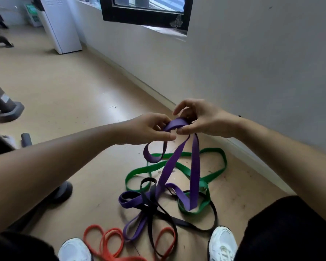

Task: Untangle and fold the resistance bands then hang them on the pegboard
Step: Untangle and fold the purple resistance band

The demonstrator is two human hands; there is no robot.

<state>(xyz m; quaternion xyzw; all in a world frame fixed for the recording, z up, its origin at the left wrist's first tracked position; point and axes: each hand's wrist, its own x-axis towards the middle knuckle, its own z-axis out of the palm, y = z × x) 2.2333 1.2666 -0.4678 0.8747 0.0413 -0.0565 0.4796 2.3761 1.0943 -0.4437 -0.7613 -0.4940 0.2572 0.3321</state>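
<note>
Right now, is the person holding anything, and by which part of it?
Yes: the purple band. The left hand and the right hand both pinch its top bend, side by side; the rest hangs down to the floor.

No text, number or brand is legible in the head view. Two candidates are noted. The green panel (32, 11) on the far wall carries pale markings, too small and blurred to read. The pale sticker (5, 99) on the dark machine leg (0, 102) at left is smeared and its characters cannot be made out.
</note>
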